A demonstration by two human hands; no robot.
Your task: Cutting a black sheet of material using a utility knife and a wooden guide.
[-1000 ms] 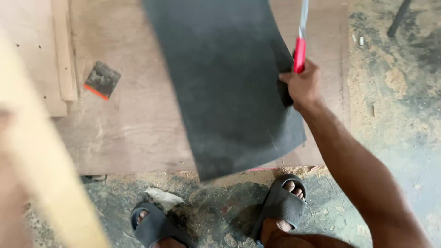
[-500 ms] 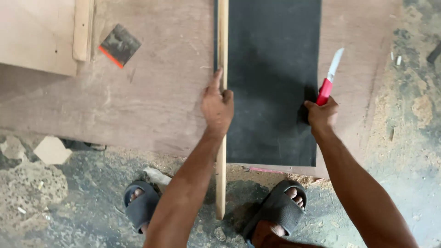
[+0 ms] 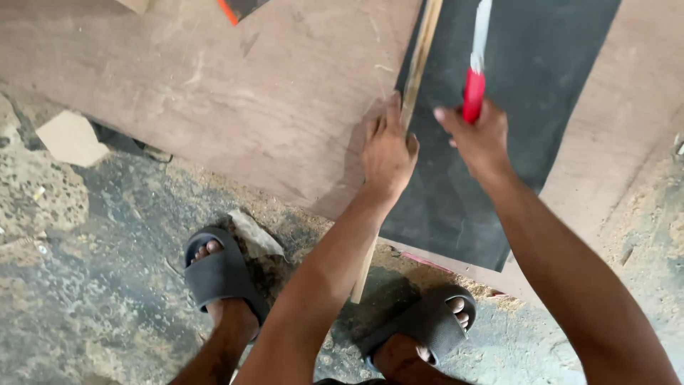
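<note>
A dark grey sheet lies flat on a brown plywood board. Along the sheet's left edge runs a long thin wooden strip. My left hand presses down on that strip, fingers spread over it. My right hand grips a red-handled knife with its blade pointing away from me, right beside the strip over the dark sheet.
The plywood board rests on a dusty concrete floor. My feet in dark slippers stand at its near edge. A pale wood offcut lies at the left, and another scrap sits by my left foot.
The view has moved closer and tilted. My right hand with the knife has shifted left, from the sheet's right edge to beside the strip. My left hand still holds the strip down.
</note>
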